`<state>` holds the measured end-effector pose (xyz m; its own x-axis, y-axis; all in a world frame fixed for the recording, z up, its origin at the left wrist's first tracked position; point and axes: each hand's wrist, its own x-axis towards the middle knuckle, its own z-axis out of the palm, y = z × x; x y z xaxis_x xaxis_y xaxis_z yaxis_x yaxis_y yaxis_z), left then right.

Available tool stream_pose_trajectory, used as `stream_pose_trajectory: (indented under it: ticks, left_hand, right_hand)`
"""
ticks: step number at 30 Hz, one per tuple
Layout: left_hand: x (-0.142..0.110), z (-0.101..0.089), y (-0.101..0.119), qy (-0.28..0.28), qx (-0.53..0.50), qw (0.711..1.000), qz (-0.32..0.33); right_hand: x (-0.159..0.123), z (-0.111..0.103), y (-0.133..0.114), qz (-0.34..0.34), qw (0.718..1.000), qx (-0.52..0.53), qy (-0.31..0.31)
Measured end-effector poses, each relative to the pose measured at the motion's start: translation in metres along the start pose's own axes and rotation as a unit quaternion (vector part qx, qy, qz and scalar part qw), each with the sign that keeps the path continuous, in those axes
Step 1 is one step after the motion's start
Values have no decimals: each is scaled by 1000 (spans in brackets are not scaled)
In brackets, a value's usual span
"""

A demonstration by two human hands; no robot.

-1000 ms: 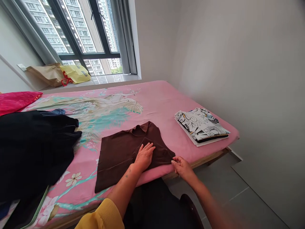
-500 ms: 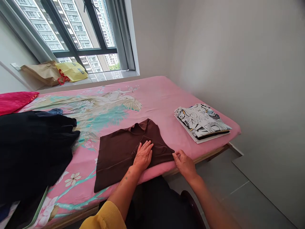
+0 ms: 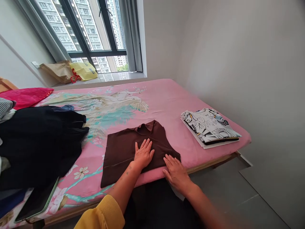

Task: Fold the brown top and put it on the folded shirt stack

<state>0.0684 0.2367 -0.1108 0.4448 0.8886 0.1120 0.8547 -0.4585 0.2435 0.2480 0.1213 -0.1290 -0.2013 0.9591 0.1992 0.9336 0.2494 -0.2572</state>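
Note:
A dark brown collared shirt (image 3: 121, 146), partly folded, lies on the pink bed sheet (image 3: 162, 95) near the bed's front edge. Its collar points away from me, and the left side has a straight fold. My left hand (image 3: 144, 154) rests flat on the middle of the shirt with its fingers spread. At the shirt's right lower corner, my right hand (image 3: 175, 171) lies with stretched fingers on the cloth, holding nothing. To the right sits a stack of folded T-shirts (image 3: 209, 127), the top one white with a black line print.
A heap of dark clothes (image 3: 40, 143) covers the bed's left side, beside a magenta cushion (image 3: 28, 97). A dark flat item with a pale green edge (image 3: 35, 203) lies below the heap. Paper bag (image 3: 57, 71) and yellow bag (image 3: 84, 70) stand on the windowsill.
My right hand has let go of the shirt's right corner and now lies flat on the cloth. My left hand stays on the shirt, fingers more spread. The view has shifted left.

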Motion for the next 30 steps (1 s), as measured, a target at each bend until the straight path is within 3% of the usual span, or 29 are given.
stream_pose_trajectory:
  ticks: [6,12,18,22,25,30]
  left_hand:
    - [-29,-12,-28,-13,-2,1000,-6]
    - [-38,-34,-79,-57,4,995,-81]
    - [-26,-43,-142,-69,23,978,-195]
    - [-19,-41,-180,-20,29,966,-255]
    - [-10,-40,-199,34,32,953,-298]
    - [12,-44,-224,41,15,964,-263]
  right_hand:
    - [19,-21,0,3,998,64,-1]
    - [75,-31,-14,-61,982,155,92]
    - [146,0,-8,-68,986,107,109]
    - [179,27,10,-72,992,25,96]
    - [198,36,21,-81,992,-18,93]
    - [225,32,32,-123,988,-20,87]
